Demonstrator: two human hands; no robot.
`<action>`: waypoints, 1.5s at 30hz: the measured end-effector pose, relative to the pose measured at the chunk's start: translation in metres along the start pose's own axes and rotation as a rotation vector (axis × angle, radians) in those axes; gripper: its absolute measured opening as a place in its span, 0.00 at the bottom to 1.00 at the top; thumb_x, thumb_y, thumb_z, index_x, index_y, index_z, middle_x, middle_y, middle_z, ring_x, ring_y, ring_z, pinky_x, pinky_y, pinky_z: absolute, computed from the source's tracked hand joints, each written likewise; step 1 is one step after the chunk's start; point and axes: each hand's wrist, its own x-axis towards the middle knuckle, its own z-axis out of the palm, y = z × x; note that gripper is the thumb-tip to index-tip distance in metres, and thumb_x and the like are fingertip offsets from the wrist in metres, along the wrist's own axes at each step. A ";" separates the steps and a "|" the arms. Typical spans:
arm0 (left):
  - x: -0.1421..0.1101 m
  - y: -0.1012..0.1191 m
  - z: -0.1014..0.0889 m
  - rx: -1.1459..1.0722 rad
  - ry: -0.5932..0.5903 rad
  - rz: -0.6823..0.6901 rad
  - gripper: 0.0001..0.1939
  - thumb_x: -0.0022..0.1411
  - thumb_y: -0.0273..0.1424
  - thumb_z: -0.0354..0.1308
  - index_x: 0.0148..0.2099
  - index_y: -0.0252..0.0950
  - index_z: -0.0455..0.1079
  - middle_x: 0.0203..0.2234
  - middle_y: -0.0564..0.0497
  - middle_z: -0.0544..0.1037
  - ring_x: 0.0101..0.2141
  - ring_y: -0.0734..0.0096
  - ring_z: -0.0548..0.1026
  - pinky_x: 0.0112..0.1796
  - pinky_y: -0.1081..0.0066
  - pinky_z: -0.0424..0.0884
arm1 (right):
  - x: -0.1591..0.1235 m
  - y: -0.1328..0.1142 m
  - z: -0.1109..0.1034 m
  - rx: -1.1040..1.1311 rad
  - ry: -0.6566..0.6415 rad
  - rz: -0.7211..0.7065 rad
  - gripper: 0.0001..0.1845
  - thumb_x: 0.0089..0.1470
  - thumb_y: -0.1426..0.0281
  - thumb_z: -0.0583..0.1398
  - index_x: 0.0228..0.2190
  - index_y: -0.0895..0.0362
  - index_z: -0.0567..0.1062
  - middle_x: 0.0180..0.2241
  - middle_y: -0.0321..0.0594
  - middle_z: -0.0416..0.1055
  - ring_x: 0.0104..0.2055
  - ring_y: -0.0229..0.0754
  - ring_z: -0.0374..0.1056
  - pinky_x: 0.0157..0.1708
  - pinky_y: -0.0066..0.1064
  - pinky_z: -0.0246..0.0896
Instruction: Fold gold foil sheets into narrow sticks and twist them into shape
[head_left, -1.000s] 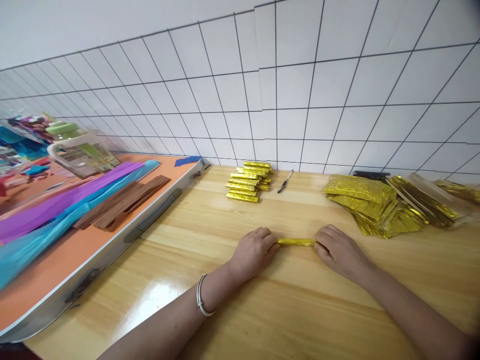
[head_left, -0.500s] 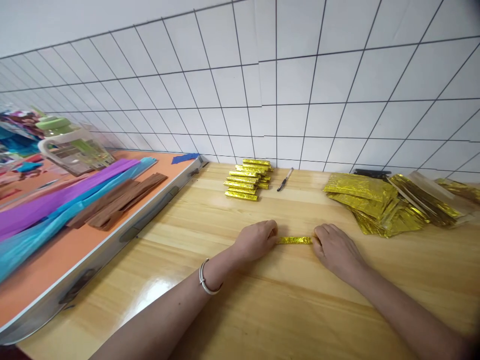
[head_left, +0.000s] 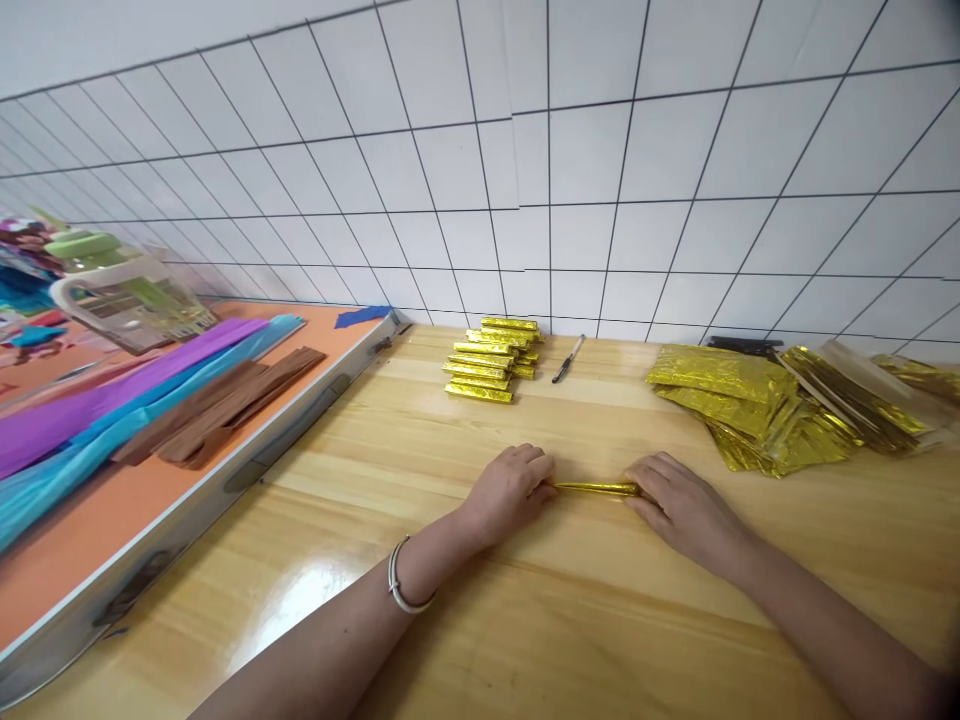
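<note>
A narrow folded gold foil strip lies on the wooden table, stretched between my two hands. My left hand, with a silver bracelet on its wrist, pinches the strip's left end with curled fingers. My right hand grips the right end, fingers pressed down on it. A stack of finished gold foil strips sits further back near the tiled wall. A loose pile of gold foil sheets lies at the right.
A pen lies beside the stack. On the left, an orange board carries purple, blue and brown paper strips and a clear plastic jug. A packet of gold strips rests at the far right.
The foil strip now looks thinner, turned more on edge between my hands. Both hands have stayed in nearly the same place; the view shifted slightly.
</note>
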 end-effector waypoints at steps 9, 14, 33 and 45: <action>0.000 -0.006 0.002 0.034 0.038 0.065 0.05 0.58 0.23 0.52 0.30 0.35 0.62 0.29 0.51 0.68 0.33 0.70 0.65 0.34 0.72 0.61 | -0.004 0.000 0.004 0.025 0.087 -0.038 0.07 0.56 0.73 0.56 0.38 0.57 0.70 0.35 0.43 0.68 0.40 0.45 0.62 0.39 0.38 0.60; 0.000 -0.003 0.002 0.036 0.009 0.078 0.02 0.60 0.28 0.53 0.34 0.35 0.64 0.30 0.50 0.69 0.35 0.69 0.66 0.35 0.72 0.63 | -0.004 -0.002 0.004 0.020 0.089 -0.045 0.05 0.56 0.73 0.55 0.36 0.57 0.70 0.33 0.42 0.69 0.38 0.45 0.62 0.38 0.38 0.60; -0.011 0.038 0.004 -0.165 0.031 0.046 0.11 0.66 0.30 0.43 0.42 0.36 0.67 0.26 0.51 0.74 0.26 0.73 0.71 0.28 0.75 0.63 | -0.008 -0.032 -0.011 0.358 0.320 -0.018 0.08 0.57 0.69 0.56 0.40 0.54 0.69 0.32 0.39 0.69 0.34 0.39 0.65 0.34 0.30 0.63; -0.015 0.050 0.014 -0.755 -0.025 -0.029 0.21 0.67 0.40 0.42 0.35 0.32 0.70 0.20 0.52 0.71 0.22 0.78 0.68 0.27 0.79 0.63 | -0.009 -0.062 -0.029 0.528 0.270 0.160 0.11 0.58 0.65 0.54 0.30 0.55 0.73 0.24 0.35 0.68 0.26 0.36 0.64 0.26 0.26 0.58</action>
